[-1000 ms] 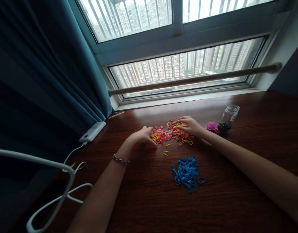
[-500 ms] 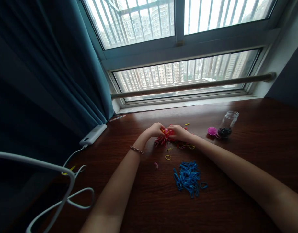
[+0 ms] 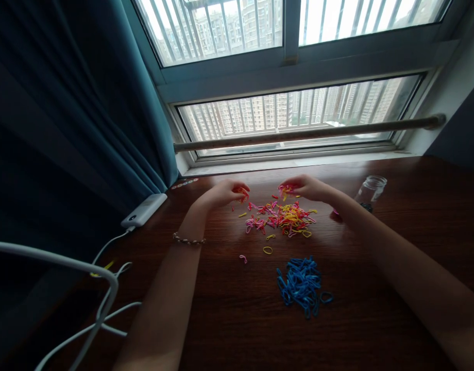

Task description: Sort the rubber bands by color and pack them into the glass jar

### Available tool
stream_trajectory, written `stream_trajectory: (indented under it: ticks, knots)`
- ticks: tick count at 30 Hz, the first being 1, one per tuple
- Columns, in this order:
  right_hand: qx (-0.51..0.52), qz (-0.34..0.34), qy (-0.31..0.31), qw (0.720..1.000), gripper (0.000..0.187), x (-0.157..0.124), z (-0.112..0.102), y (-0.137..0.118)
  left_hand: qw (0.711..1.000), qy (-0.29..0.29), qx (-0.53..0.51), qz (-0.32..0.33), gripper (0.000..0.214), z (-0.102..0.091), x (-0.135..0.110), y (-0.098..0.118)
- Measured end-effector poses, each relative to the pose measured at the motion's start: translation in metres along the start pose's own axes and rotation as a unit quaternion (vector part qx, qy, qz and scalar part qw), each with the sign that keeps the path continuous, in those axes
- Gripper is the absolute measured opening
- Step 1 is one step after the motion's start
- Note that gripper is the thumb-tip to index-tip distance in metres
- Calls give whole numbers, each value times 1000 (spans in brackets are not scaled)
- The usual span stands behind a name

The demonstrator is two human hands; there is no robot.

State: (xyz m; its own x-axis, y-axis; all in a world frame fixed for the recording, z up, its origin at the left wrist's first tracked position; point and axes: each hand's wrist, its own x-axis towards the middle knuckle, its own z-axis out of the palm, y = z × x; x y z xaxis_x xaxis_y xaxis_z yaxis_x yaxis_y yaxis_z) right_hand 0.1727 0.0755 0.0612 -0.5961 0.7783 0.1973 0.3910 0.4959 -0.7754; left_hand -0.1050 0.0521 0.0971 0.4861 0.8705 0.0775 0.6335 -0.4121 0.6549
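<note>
My left hand [image 3: 226, 194] is closed round a small bunch of red and orange rubber bands [image 3: 242, 194], to the left of a mixed pile. My right hand [image 3: 307, 187] curls over pink and yellow rubber bands [image 3: 286, 191] behind that pile. Between and below the hands lies the loose pile of pink, red and yellow rubber bands [image 3: 293, 217] on the dark wooden tabletop [image 3: 229, 309]. Closer to me sits a separate heap of blue rubber bands [image 3: 301, 284]. A yellow band [image 3: 267, 250] and a pink band [image 3: 243, 258] lie singly nearby.
At the right, a clear jar [image 3: 371, 189] with dark contents stands partly behind my right forearm, which mostly covers a pink lid. A white power bank [image 3: 145, 211] with a cable lies at the left by the blue curtain [image 3: 144, 129]. The window sill borders the back.
My hands have moved apart, left and right, each carrying some rubber bands. The mixed pile between them now shows, spread out. My right forearm now covers most of the pink lid.
</note>
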Motion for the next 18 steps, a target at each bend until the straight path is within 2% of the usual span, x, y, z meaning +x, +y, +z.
stream_trajectory:
  ticks: [5, 8, 11, 13, 15, 18]
  knots:
    - [-107, 31, -82, 990, 41, -11, -8, -8, 998, -40, -8, -46, 41, 1, 0, -11]
    - [-214, 88, -143, 962, 69, -18, 2, -7, 992, -80, 36, -91, 46, 10, 1, -18]
    - [-277, 126, -165, 938, 85, -22, 20, -5, 972, -124, 58, -190, 48, 16, -1, -25]
    - [-277, 109, -165, 940, 82, -22, 30, -5, 949, -149, 62, -271, 43, 17, -4, -29]
    - [-266, 74, -167, 947, 67, -20, 36, -7, 924, -171, 53, -339, 37, 16, -7, -33]
    - [-262, 50, -132, 955, 44, -15, 36, -11, 902, -194, 34, -384, 36, 15, -9, -36]
